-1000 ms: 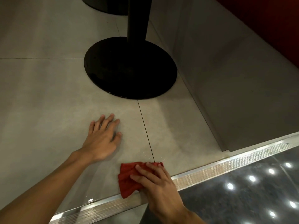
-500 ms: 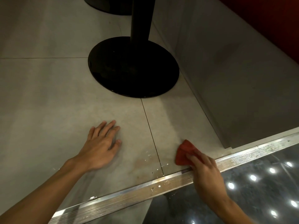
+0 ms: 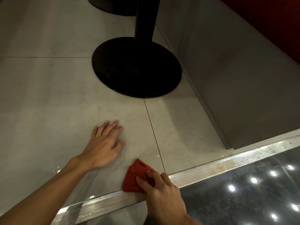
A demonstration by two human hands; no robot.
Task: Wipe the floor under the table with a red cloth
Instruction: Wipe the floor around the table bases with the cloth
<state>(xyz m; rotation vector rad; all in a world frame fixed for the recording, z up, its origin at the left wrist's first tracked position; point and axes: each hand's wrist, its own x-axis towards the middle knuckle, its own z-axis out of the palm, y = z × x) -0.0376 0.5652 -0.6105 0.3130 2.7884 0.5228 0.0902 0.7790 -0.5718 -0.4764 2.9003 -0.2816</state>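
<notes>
Head view: a person's right hand [image 3: 164, 194] grips a crumpled red cloth [image 3: 137, 176], fingers curled over it, on the grey tiled floor [image 3: 48, 95] against the ribbed metal threshold strip [image 3: 219, 164]. The left hand [image 3: 103, 146] rests flat alongside, empty; the black round table base [image 3: 136, 67] stands straight ahead.
</notes>
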